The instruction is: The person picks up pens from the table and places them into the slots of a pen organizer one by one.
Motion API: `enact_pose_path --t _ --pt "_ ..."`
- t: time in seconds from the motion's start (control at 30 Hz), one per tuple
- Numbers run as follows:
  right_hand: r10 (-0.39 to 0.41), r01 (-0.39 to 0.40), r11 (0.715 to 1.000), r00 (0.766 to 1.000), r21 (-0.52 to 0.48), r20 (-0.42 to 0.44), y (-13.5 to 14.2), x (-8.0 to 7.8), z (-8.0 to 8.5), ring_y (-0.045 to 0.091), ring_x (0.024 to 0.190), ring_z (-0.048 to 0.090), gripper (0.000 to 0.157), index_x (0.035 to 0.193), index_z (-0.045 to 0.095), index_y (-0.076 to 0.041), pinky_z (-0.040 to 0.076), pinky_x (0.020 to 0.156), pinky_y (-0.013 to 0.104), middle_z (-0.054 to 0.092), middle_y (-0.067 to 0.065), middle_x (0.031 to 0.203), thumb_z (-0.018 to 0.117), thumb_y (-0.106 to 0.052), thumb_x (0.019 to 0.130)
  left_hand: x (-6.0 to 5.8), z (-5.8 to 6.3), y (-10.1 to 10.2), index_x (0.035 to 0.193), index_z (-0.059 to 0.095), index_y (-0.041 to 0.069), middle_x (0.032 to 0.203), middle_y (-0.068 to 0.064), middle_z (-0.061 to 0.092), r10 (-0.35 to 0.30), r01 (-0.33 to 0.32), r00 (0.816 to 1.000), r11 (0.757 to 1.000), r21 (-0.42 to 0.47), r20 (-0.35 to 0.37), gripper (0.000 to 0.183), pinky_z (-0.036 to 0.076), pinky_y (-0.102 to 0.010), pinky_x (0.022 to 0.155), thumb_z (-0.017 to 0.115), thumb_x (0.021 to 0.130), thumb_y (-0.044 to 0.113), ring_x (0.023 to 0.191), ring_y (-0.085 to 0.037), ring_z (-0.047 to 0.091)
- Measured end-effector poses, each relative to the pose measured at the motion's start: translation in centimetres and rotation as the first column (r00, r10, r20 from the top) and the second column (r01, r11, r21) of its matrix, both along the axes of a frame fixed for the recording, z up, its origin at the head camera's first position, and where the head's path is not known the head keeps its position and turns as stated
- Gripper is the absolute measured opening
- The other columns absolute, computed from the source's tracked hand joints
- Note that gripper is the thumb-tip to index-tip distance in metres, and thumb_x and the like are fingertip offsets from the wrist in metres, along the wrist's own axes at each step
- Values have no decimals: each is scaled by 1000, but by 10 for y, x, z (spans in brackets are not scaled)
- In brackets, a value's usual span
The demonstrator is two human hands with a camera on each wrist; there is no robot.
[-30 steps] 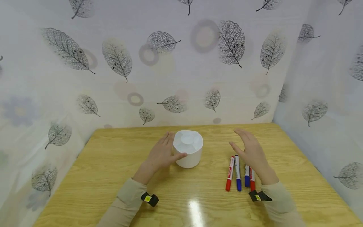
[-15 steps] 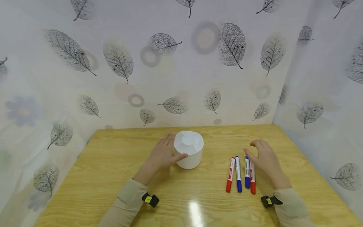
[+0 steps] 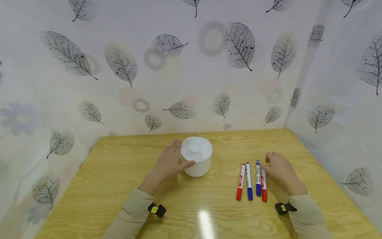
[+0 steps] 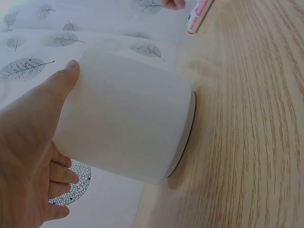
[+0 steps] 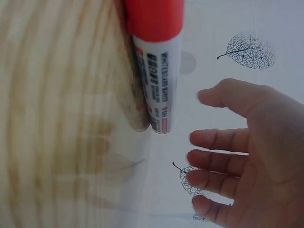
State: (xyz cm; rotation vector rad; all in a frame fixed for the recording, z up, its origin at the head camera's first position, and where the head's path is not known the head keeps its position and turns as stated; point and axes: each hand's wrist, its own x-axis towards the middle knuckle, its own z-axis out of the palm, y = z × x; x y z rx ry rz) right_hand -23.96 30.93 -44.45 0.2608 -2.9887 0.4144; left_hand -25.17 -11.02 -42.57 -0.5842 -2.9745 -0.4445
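Note:
A white round divided organizer [image 3: 197,166] stands upright on the table. My left hand [image 3: 167,163] rests against its left side, thumb reaching across the front near the rim; the left wrist view shows the thumb at the organizer's [image 4: 126,116] edge. Several whiteboard markers lie side by side to the right: a red one [image 3: 241,182], a blue one [image 3: 249,181], another blue one [image 3: 258,178] and another red one [image 3: 264,186]. Beside that last marker is my right hand [image 3: 282,172], fingers loosely bent. In the right wrist view, nothing sits between its fingers and the red marker [image 5: 159,71] is apart from them.
The wooden table [image 3: 125,159] meets a leaf-patterned cloth [image 3: 191,83] at the back, which also hangs along both sides. A stretch of table separates the organizer from the markers.
My right hand has moved from above the markers to the right and down beside them, uncovering the rightmost two. My left hand keeps its place at the organizer.

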Motion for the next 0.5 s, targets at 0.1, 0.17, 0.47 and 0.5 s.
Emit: enact_pose_path --t 0.1,0.17,0.47,0.5 --pt "-1 0 999 999 41 40 1 1 -1 21 66 44 27 77 53 -6 35 56 31 50 8 78 63 -29 89 0 0 0 156 13 2 162 -16 19 -2 2 1000 1000 -4 1 110 16 -44 125 42 84 80 152 -30 14" --pt "-4 0 998 997 58 71 1 2 -1 20 66 43 27 74 52 -8 34 56 31 48 7 77 63 -29 88 0 1 0 156 14 2 162 -17 19 -2 2 1000 1000 -3 -1 110 16 -44 125 43 84 80 152 -31 14" --pt "-18 2 996 982 85 189 -2 3 -4 20 65 43 31 68 51 -9 32 55 29 48 8 78 65 -30 86 1 1 1 156 14 2 162 -17 20 -2 1 1000 1000 -8 -6 109 17 -44 125 44 84 78 152 -32 15" --pt "-19 1 996 981 92 192 -3 3 -5 19 65 43 32 67 50 -9 32 55 29 47 7 78 65 -30 86 1 1 1 156 15 2 162 -17 20 -2 2 1000 1000 -7 -6 109 17 -45 125 45 84 78 152 -32 15"
